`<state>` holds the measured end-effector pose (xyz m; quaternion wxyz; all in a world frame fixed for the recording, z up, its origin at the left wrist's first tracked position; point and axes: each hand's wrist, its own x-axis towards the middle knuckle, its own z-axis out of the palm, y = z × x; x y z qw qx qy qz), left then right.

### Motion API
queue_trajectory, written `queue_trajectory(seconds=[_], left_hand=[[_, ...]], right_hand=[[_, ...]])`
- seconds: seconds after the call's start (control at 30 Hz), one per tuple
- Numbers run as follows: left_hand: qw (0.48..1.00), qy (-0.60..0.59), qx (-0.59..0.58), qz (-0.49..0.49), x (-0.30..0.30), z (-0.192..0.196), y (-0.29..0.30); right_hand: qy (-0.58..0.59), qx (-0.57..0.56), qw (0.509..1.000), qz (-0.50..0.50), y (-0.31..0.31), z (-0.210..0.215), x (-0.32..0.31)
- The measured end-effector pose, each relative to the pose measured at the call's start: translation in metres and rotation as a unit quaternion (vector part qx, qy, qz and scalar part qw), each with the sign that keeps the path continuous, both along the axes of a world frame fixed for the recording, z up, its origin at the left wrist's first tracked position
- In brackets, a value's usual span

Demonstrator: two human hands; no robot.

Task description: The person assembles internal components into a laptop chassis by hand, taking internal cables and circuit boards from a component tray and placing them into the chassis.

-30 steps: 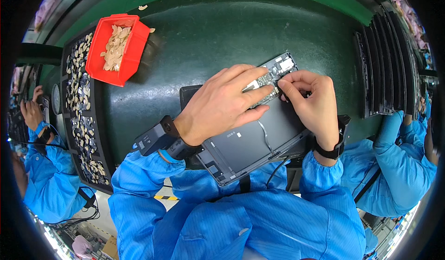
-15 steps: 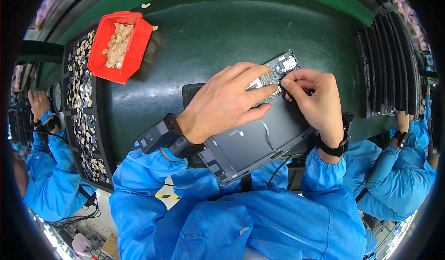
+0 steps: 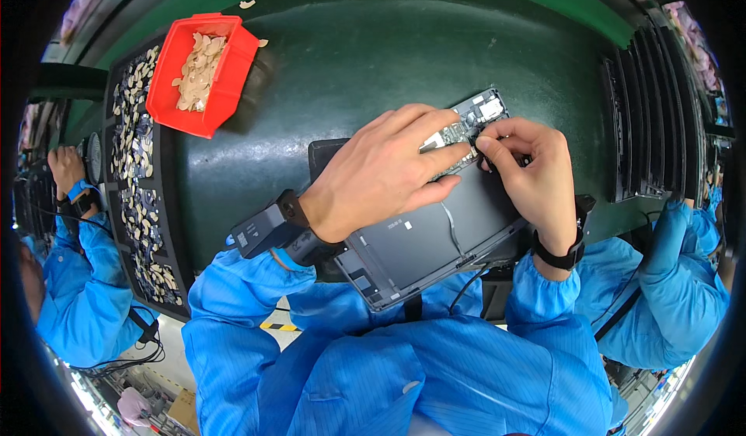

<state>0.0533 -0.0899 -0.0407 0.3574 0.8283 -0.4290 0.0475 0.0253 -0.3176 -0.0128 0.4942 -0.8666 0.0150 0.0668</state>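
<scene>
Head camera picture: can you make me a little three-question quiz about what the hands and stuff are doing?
1. True or false: the left hand lies flat on the dark opened device.
2. What colour is the bin of small pale pieces? A) blue B) red C) yellow
3. Fill in: the right hand pinches at the device's ____ end, by the circuit board.

Key: 1 true; 2 B; 3 far
</scene>
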Motion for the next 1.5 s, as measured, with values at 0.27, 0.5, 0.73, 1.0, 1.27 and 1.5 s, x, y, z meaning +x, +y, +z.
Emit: queue_trajectory(seconds=[0.27,0.5,0.73,1.0,1.27,1.5], left_hand=[[1.000,0.006,0.001,0.003,0.000,0.000,-0.001],[1.000,-0.009,0.012,0.006,-0.001,0.001,-0.004],[0.998,-0.025,0.046,0.029,-0.008,0.002,-0.009],[1.000,0.005,-0.020,0.021,-0.003,-0.007,-0.005],[1.000,-0.003,0.007,0.023,-0.003,-0.002,-0.006],[0.999,-0.032,0.027,0.028,-0.004,0.000,-0.008]], right_hand=[[0.018,0.030,0.999,-0.013,-0.002,-0.003,0.002],[0.028,0.009,1.000,-0.007,-0.002,-0.002,0.003],[0.021,0.014,1.000,-0.005,0.001,-0.001,0.002],[0.007,-0.004,1.000,-0.013,-0.001,-0.008,0.000],[0.005,0.002,1.000,-0.008,-0.003,-0.007,0.001],[0.023,0.020,0.999,-0.015,-0.003,-0.007,0.002]])
